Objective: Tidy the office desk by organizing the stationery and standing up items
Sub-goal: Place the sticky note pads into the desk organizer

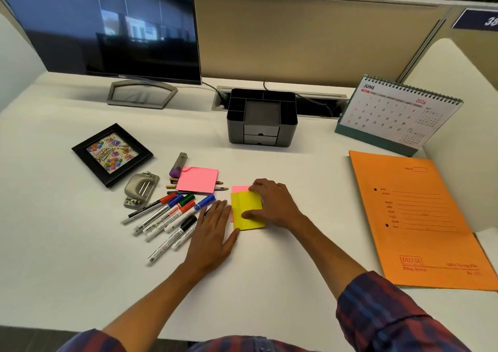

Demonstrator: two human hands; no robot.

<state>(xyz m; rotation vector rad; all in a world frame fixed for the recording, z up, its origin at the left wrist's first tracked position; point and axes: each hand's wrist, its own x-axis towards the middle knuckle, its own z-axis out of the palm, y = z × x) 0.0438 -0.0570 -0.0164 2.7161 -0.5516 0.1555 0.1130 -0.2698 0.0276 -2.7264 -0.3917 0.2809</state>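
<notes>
A yellow sticky-note pad (244,205) lies on the white desk (80,257), on top of a pink pad (238,189) whose edge shows behind it. My right hand (275,203) grips the yellow pad, fingers over its far edge and thumb on its face. My left hand (213,230) rests flat beside the pad, fingers apart, thumb touching its left corner. Another pink pad (198,179) lies over pencils (221,189). Several markers (167,216) lie scattered to the left. A black desk organizer (262,117) stands behind.
A black photo frame (111,154) lies flat at left, with a metal hole punch (141,189) and a purple-tipped glue stick (178,165) nearby. A desk calendar (398,113) stands at right, an orange file folder (420,219) in front of it. A monitor (113,25) stands back left.
</notes>
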